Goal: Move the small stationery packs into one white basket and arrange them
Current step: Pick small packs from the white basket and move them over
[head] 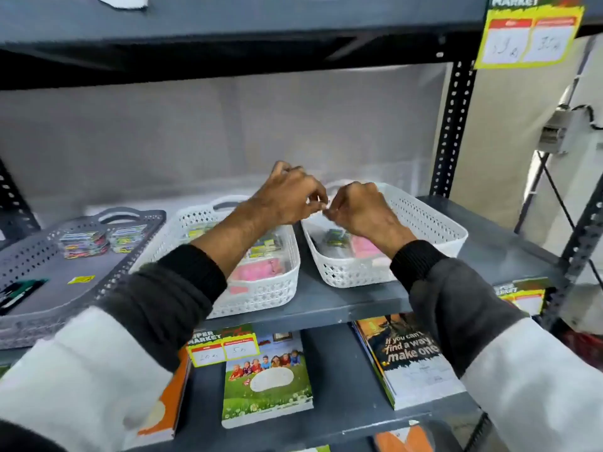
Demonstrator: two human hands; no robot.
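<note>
Two white perforated baskets stand side by side on the grey shelf. The left basket (277,288) holds pink packs (257,270) and green-labelled packs (264,247). The right basket (434,223) holds a pink pack (363,247) and a dark green pack (336,238). My left hand (287,197) and my right hand (359,207) meet above the gap between the baskets, over the right basket's left rim. Their fingertips pinch together around something small and pale (323,203); blur hides what it is.
A grey perforated tray (39,265) sits at the left with colourful small packs (85,244) and a yellow tag. Notebooks (266,380) lie on the shelf below. A price label (225,347) hangs on the shelf edge. A black upright post (452,132) stands at the right.
</note>
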